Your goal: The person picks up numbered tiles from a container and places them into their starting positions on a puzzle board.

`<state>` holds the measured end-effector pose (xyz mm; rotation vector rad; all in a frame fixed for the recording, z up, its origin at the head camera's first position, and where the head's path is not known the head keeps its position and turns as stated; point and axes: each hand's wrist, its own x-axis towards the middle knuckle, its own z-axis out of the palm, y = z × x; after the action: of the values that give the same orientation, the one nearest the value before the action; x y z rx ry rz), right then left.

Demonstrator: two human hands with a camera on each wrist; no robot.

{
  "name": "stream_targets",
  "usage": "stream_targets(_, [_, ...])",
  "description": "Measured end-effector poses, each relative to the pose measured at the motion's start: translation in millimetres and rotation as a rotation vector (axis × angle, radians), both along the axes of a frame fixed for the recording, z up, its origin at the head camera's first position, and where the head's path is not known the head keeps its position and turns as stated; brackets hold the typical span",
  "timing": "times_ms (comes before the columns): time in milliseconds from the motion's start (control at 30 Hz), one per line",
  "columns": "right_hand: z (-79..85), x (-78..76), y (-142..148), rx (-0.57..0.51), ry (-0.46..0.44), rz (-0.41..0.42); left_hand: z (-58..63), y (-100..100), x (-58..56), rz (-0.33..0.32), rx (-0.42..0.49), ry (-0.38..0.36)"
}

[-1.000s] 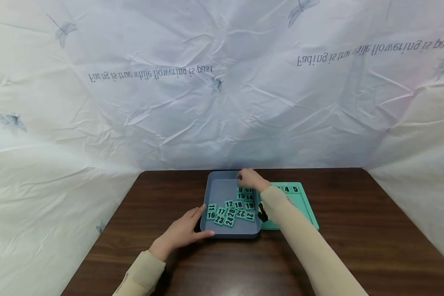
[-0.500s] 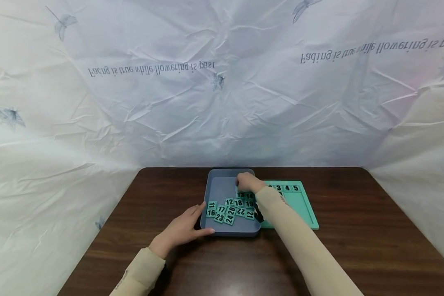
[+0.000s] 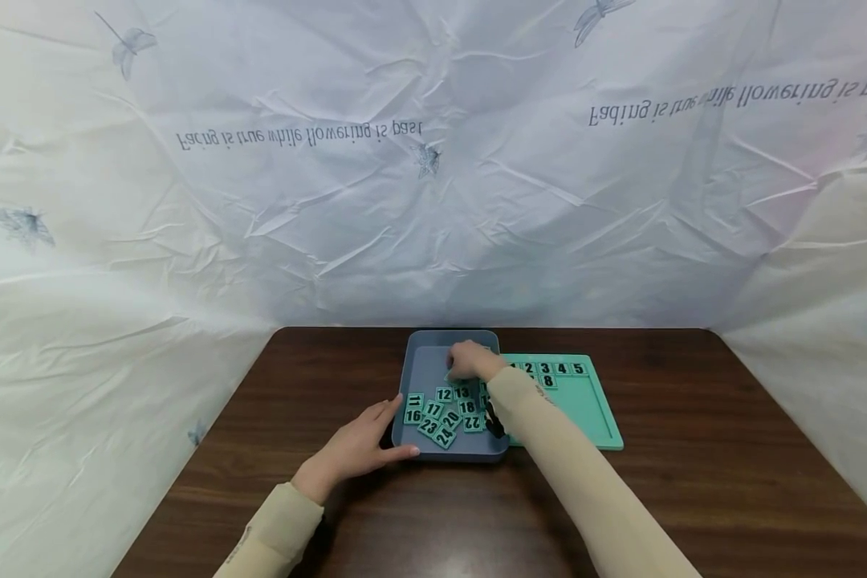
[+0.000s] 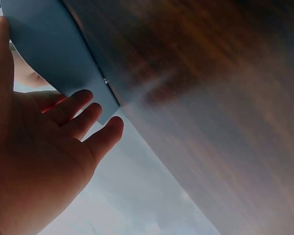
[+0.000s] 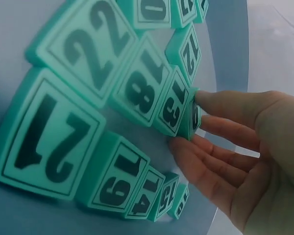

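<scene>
A blue-grey tray [image 3: 428, 357] holds several green number tiles, among them 12 [image 3: 444, 394], 13 [image 3: 461, 392] and 22 [image 3: 472, 422]. My right hand [image 3: 469, 361] reaches into it from the right. In the right wrist view, thumb and forefinger pinch the edges of a tilted tile marked 9 [image 5: 194, 117], right beside tile 13. Tiles 21 [image 5: 51, 134], 19 [image 5: 118, 176] and 14 [image 5: 144, 193] lie nearby. My left hand [image 3: 354, 451] rests at the tray's near left corner, thumb along the front wall and fingers at the left side, holding no tile.
Right of the tray lies a flat green board [image 3: 584, 413] with a raised rim. Tiles 1 to 5 line its top row, and tile 8 [image 3: 547, 381] sits below them; my right sleeve [image 3: 549, 425] covers part of it. A white printed sheet [image 3: 433, 241] hangs behind the brown table [image 3: 694, 449].
My right hand has moved left and slightly nearer within the tray. Tile 13 has shifted left beside 12, and tiles 18, 20, 22 and 24 have been nudged. The left hand stays put.
</scene>
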<state>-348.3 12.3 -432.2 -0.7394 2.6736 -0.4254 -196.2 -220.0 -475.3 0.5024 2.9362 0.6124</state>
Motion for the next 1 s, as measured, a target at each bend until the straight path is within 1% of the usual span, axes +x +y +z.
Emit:
stream_targets(200, [-2.3, -1.0, 0, -0.002, -0.030, -0.013, 1.0, 0, -1.3, -0.008, 0.001, -0.005])
stream_targets(400, [-1.6, -4.5, 4, 0.009, -0.068, 0.016, 0.3, 0, -1.7, -0.003, -0.002, -0.011])
stream_targets(600, [3.9, -2.9, 13, 0.051, -0.050, 0.078, 1.3, -1, -1.8, 0.000, -0.001, -0.015])
stream_targets(700, [4.4, -2.7, 16, 0.051, -0.043, 0.097, 2.4, -2, -1.5, 0.002, -0.006, -0.012])
stream_targets(833, [2.1, -2.2, 15, 0.048, -0.020, 0.103, 2.5, -2, -1.1, -0.003, -0.008, -0.002])
stream_targets(1000, [-0.2, 0.2, 12, 0.053, -0.014, 0.083, 2.0, -1, -1.3, -0.012, -0.003, 0.003])
